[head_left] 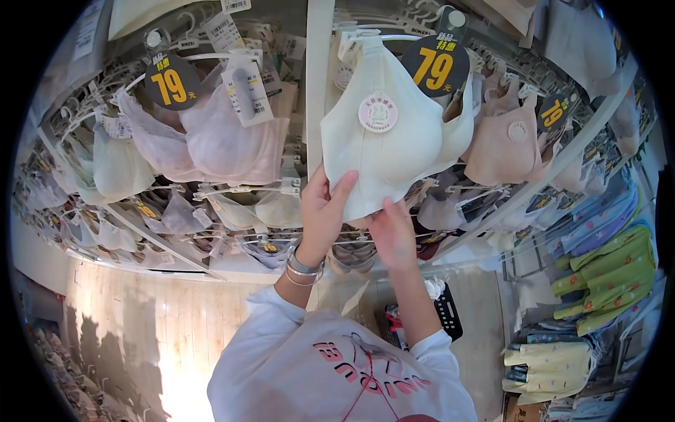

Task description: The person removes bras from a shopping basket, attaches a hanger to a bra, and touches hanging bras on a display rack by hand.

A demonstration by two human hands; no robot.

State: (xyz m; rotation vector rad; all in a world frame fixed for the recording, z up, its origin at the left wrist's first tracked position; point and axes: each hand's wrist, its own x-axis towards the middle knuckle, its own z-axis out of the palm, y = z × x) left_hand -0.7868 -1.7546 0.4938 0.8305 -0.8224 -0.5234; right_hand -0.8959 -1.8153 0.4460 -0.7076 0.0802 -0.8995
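A white bra (380,144) with a round printed sticker hangs from a clip hanger on the upper rack, straight in front of me. My left hand (328,209) grips its lower left edge, thumb on the front and the other fingers mostly hidden behind. At the bottom edge, my right hand (394,231) pinches the fabric between thumb and fingers. A round black price tag (430,65) reading 79 sits at the upper right of the bra. To the left hangs a pale lilac bra (221,141) with paper labels.
Beige bras (503,133) hang to the right, and a lower row runs beneath. A white post (318,84) divides the rack. A black basket (448,313) stands on the wooden floor (190,316). Green patterned clothes (612,271) hang at the far right.
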